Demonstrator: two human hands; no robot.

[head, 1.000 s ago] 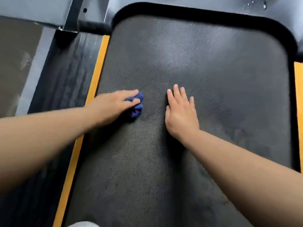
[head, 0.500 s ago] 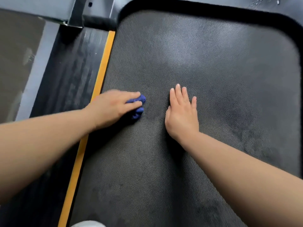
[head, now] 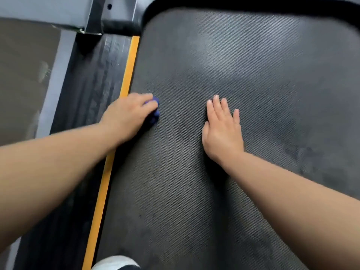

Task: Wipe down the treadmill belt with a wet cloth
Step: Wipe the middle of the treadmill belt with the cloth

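Note:
The dark textured treadmill belt [head: 253, 75] fills most of the view. My left hand [head: 128, 115] grips a small bunched blue cloth [head: 155, 114] and presses it on the belt close to the left edge; most of the cloth is hidden under my fingers. My right hand [head: 222, 127] lies flat on the middle of the belt, fingers straight and together, holding nothing. Darker damp-looking patches show on the belt to the right of my right hand.
An orange strip [head: 126, 78] runs along the belt's left edge, with a ribbed black side rail [head: 87, 84] beyond it. A grey frame post [head: 93, 16] stands at the top left. The black front housing [head: 253, 6] borders the belt at the top. A white shoe tip [head: 115, 263] shows at the bottom.
My left hand has slid the cloth left, toward the orange strip, and covers more of it. My right hand stays flat in place. The view has shifted slightly.

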